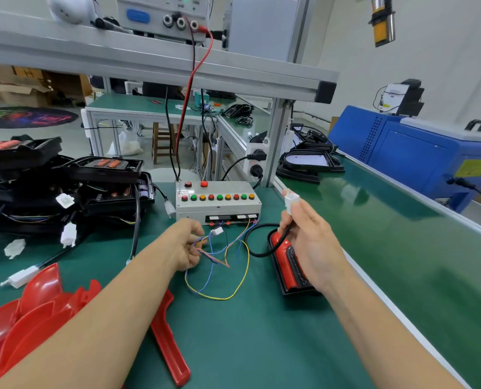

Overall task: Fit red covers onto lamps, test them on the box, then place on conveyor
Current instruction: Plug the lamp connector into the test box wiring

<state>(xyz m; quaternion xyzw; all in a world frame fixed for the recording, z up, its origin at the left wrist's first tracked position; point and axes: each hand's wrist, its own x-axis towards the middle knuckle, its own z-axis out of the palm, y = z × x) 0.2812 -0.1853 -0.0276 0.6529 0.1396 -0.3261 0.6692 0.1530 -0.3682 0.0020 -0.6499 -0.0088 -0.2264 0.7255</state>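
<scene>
On green bench mat, before grey button-topped test box (218, 202): red-covered black lamp (285, 265).
Right hand (309, 240) grips its white plug (291, 202); left hand (187, 245) apparently pinches thin coloured wires (219, 265).

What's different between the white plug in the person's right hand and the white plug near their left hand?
The plug held up is pinched in the right hand and ends a thick black cable; the small plug lies by the test box on thin coloured wires that the left hand holds. The held one looks larger and is raised off the table. Both are white plastic connectors.
</scene>
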